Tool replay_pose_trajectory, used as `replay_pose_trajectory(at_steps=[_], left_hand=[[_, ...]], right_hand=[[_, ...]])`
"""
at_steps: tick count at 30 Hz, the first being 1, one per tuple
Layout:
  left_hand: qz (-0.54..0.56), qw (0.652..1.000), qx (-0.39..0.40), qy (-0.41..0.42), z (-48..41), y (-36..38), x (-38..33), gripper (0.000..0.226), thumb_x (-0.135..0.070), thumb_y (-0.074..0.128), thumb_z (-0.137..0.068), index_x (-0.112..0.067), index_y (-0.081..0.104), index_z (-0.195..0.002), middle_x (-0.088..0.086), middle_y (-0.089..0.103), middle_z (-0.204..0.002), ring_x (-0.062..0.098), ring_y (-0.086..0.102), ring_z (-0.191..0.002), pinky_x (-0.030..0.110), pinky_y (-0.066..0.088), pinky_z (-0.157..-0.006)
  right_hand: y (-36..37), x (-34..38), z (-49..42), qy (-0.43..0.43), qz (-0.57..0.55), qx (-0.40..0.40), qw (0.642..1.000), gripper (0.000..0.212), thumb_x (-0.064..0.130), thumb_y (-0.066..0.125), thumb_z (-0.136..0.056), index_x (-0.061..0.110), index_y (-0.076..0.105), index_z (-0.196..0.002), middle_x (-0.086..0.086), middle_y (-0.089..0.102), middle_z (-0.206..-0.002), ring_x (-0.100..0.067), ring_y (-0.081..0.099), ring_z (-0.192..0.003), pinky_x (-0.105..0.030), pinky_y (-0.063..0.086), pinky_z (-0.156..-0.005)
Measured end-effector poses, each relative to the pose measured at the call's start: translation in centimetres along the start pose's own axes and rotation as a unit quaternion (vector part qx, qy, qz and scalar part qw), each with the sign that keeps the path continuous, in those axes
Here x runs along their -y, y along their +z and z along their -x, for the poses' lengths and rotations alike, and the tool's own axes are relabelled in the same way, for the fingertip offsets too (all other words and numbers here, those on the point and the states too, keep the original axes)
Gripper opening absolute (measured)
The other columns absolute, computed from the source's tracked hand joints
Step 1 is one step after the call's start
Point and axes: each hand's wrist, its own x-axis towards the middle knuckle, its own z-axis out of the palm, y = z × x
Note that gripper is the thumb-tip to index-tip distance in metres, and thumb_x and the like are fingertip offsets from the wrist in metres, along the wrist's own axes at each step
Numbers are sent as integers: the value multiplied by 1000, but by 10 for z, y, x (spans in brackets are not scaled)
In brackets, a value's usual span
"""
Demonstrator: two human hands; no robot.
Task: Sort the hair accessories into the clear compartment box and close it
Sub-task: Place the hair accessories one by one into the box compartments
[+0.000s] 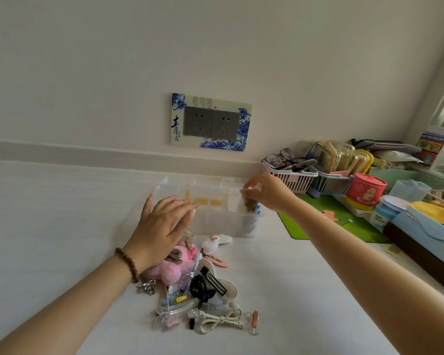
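The clear compartment box stands open on the white table, its lid tilted back toward the wall. My right hand is over the box's right end, fingers pinched on a small dark and blue hair accessory at the rightmost compartment. My left hand, fingers spread and holding nothing, hovers by the box's left front corner above the pile. The pile of hair accessories lies in front of the box: a pink plush piece, a white swan clip, black clips, a white bow.
Pink and green baskets with glasses and cases stand at the back right, beside a red tin, a green mat and a blue-lidded box. A wall socket is behind the compartment box.
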Motion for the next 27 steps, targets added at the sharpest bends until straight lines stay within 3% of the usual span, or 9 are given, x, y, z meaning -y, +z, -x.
replay_pose_trajectory(at_steps=[5, 7, 10, 13, 17, 22, 25, 27], left_hand=[[-1, 1000, 3, 3, 0, 0, 1, 76, -69, -6, -80, -38, 43, -130, -17, 45, -137, 4, 25, -135, 37, -7, -115], [-1, 1000, 0, 4, -1, 1, 1, 75, -67, -5, -81, -38, 44, -129, -18, 46, -136, 3, 26, -134, 38, -7, -115], [0, 1000, -1, 4, -1, 0, 0, 75, -67, -5, -81, -37, 45, -129, -17, 47, -135, 2, 27, -133, 39, -6, -115], [-1, 1000, -3, 6, 0, -1, -1, 74, -67, -5, -82, -38, 45, -129, -18, 47, -135, 2, 28, -133, 38, -6, -115], [-2, 1000, -1, 5, 1, -2, 0, 72, -65, -4, -83, -37, 44, -129, -17, 47, -135, 3, 28, -133, 39, -4, -115], [9, 1000, -3, 7, 2, -2, 3, 71, -65, -2, -84, -36, 45, -129, -17, 48, -134, 2, 29, -132, 38, -2, -116], [10, 1000, 3, 11, 2, -3, 3, 72, -65, -2, -83, -36, 46, -129, -17, 48, -134, 3, 30, -132, 38, -1, -116], [10, 1000, 6, 14, 2, -4, 2, 71, -65, -1, -83, -36, 46, -128, -17, 48, -134, 3, 30, -132, 39, -1, -116]], right_hand=[[-6, -2, 36, -15, -25, -80, 996, 48, 42, 33, -97, 15, 72, -95, -2, 69, -86, -15, 59, -77, -28, 41, -68], [-4, -5, 47, -34, -9, -52, 998, 52, 42, 26, -98, 16, 71, -103, -4, 71, -96, -17, 61, -90, -28, 41, -83], [0, -11, 51, -70, 45, -2, 997, 50, 37, 22, -99, 18, 67, -112, -3, 64, -119, -19, 49, -118, -27, 24, -101], [4, -10, 49, -72, 100, 59, 991, 53, 42, 17, -98, 23, 62, -117, 5, 58, -129, -14, 34, -134, -39, 7, -116], [11, -9, 45, -91, 142, 90, 982, 65, 56, 7, -92, 28, 57, -122, 7, 52, -135, -14, 23, -141, -43, -4, -118], [5, -9, 61, -112, 40, -85, 989, 58, 50, 16, -96, 26, 69, -99, 5, 63, -112, -10, 47, -120, -36, 5, -116], [3, -9, 70, -113, 68, -28, 991, 56, 42, 18, -97, 21, 69, -106, -1, 64, -121, -12, 44, -127, -32, 1, -115], [5, -9, 72, -123, 84, -19, 989, 52, 41, 21, -98, 20, 67, -111, 0, 64, -121, -15, 45, -128, -37, 8, -116]])
